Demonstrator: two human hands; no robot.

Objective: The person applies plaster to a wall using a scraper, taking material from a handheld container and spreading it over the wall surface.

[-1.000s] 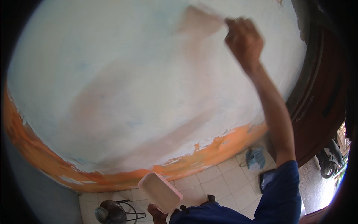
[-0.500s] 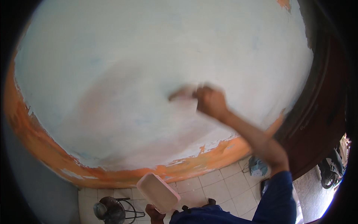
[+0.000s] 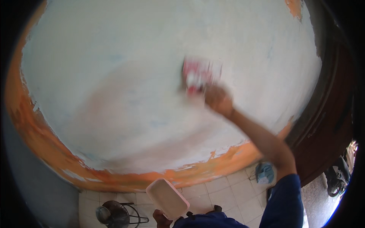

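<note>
My right hand [image 3: 218,98], blurred, grips a wide, flat spreading tool [image 3: 199,72] with pink, red and white on it against the pale wall [image 3: 114,57], just right of the middle of the view. The wall's pale coat ends in ragged edges over an orange band [image 3: 121,178] along the bottom and left. Low in the view my left hand [image 3: 161,216] grips a shallow pale pink plastic tray [image 3: 167,197].
A dark round stool [image 3: 118,212] with a small container [image 3: 102,214] stands low left beside a grey wall [image 3: 42,182]. Tiled floor [image 3: 220,193] runs along the wall; a light blue bag [image 3: 264,173] lies there. At right are a dark wooden door [image 3: 323,125] and a motorbike [image 3: 336,174] outside.
My right hand has come down and left from the upper right, and the tool has since turned broad side toward the view, slightly higher than half a second ago. My left hand still holds the tray.
</note>
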